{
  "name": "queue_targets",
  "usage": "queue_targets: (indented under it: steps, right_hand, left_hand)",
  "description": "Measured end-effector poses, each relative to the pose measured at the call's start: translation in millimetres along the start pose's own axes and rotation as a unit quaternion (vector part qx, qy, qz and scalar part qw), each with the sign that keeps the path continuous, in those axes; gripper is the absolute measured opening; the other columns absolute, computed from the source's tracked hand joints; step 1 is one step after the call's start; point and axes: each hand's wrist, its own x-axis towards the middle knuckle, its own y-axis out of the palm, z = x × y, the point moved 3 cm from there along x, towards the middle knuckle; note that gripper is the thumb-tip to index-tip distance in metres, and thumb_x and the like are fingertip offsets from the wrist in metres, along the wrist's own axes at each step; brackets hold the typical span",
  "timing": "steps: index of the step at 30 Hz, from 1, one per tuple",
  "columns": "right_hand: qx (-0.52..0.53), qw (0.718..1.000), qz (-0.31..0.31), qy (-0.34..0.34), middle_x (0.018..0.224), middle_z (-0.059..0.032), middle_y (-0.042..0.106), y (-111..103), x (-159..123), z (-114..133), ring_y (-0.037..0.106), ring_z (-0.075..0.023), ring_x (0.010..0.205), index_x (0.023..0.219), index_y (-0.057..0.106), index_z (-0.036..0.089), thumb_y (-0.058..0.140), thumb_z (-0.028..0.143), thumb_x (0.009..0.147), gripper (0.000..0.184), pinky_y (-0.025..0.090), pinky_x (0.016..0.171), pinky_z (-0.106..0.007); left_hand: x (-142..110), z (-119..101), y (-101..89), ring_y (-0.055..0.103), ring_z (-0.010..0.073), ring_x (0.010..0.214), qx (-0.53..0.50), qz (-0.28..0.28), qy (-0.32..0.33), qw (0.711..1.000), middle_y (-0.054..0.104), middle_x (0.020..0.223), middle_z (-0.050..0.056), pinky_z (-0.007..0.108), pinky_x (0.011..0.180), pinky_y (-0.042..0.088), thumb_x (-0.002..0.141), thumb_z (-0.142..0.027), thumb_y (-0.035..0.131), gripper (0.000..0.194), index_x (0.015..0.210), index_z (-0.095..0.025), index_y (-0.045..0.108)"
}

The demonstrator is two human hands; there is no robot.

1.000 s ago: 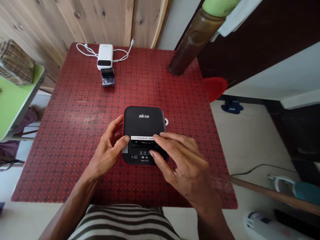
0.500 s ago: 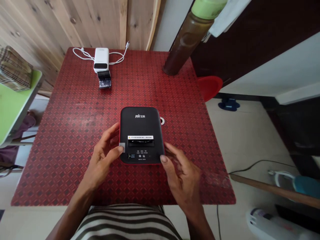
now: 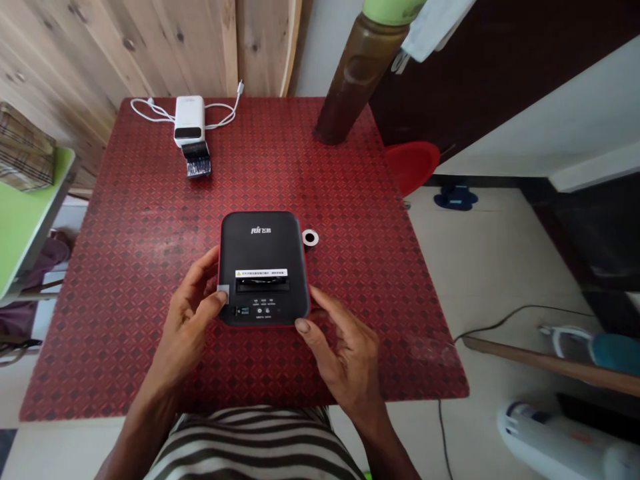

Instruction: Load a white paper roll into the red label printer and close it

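Observation:
A black box-shaped device with a red rim [image 3: 263, 253] lies on the red patterned table [image 3: 350, 220] in front of me. It has a white label strip above a slot and small buttons near its front edge. My left hand [image 3: 193, 313] grips its left side, thumb by a small grey tab at the front left corner. My right hand [image 3: 340, 350] cups the device's front right corner, thumb at the front edge and fingers along the right side.
A small white ring [image 3: 310, 237] lies just right of the device. A white power bank [image 3: 189, 120] with a coiled cable and a small black item [image 3: 197, 160] sit at the table's far left. A tall brown bottle [image 3: 355, 73] stands at the far edge. A green table [image 3: 25, 213] is on the left.
My right hand has come off the device's top and now holds its front right corner. The left hand keeps its grip. The view has shifted, so everything sits further left in frame.

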Motion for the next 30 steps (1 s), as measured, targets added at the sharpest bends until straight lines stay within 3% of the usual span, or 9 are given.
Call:
queue_targets:
  steps: [12,18,20,23,25,27,30]
  right_hand:
    - [-0.005,1.000,-0.010,0.004,0.129,-0.0115,0.089,4,-3,-4,0.088,-0.0282,0.112,0.137,0.081,0.022,0.077,0.042,0.107,0.036,0.074,0.099,-0.046]
    - [-0.012,1.000,0.007,-0.017,0.130,-0.0101,0.089,-5,4,3,0.089,-0.0258,0.106,0.141,0.079,0.023,0.075,0.037,0.109,0.035,0.075,0.093,-0.041]
    - [-0.031,0.999,0.002,-0.037,0.130,-0.0093,0.088,-15,13,9,0.088,-0.0238,0.102,0.142,0.078,0.024,0.075,0.032,0.110,0.034,0.074,0.090,-0.039]
    - [-0.074,0.990,-0.019,-0.122,0.127,-0.0079,0.089,-23,39,22,0.086,-0.0223,0.109,0.137,0.079,0.024,0.073,0.016,0.109,0.030,0.070,0.101,-0.040]
    - [-0.086,0.976,0.023,-0.200,0.121,-0.0079,0.089,-16,62,33,0.084,-0.0212,0.111,0.131,0.080,0.021,0.069,0.006,0.109,0.028,0.068,0.105,-0.039]
    - [-0.100,0.956,0.113,-0.253,0.121,-0.0094,0.088,2,84,43,0.082,-0.0219,0.109,0.127,0.080,0.017,0.066,0.003,0.109,0.026,0.067,0.102,-0.037]
    - [-0.217,0.908,0.277,-0.227,0.116,-0.0114,0.087,35,113,54,0.081,-0.0276,0.108,0.113,0.082,0.014,0.066,0.007,0.110,0.018,0.066,0.099,-0.042]
  left_hand:
    - [2,2,9.5,0.062,0.0352,0.158,-0.036,-0.020,-0.001,0.999,0.071,0.163,0.004,0.055,0.133,0.049,0.099,-0.032,0.076,0.057,0.156,-0.037,0.072]
    - [-2,14,8.1,0.058,0.0347,0.161,-0.022,-0.008,0.027,0.999,0.062,0.174,0.002,0.056,0.134,0.048,0.106,-0.034,0.070,0.059,0.165,-0.040,0.064]
    - [-3,17,6.9,0.056,0.0358,0.162,-0.011,-0.005,0.037,0.999,0.059,0.176,0.002,0.058,0.135,0.046,0.108,-0.038,0.068,0.059,0.167,-0.040,0.062]
    - [-3,22,4.9,0.055,0.0365,0.162,0.011,-0.001,0.049,0.999,0.056,0.178,0.002,0.058,0.133,0.046,0.109,-0.042,0.065,0.059,0.169,-0.041,0.059]
    - [-2,24,3.8,0.053,0.0359,0.163,0.021,0.003,0.064,0.998,0.055,0.179,0.001,0.057,0.133,0.047,0.110,-0.043,0.064,0.059,0.169,-0.042,0.059]
    - [0,26,2.8,0.051,0.0349,0.164,0.030,0.002,0.083,0.996,0.055,0.178,0.001,0.056,0.134,0.045,0.110,-0.042,0.065,0.058,0.168,-0.042,0.059]
    - [2,30,2.1,0.050,0.0339,0.165,0.032,-0.001,0.107,0.994,0.055,0.178,0.001,0.054,0.134,0.043,0.111,-0.044,0.063,0.057,0.168,-0.042,0.060]
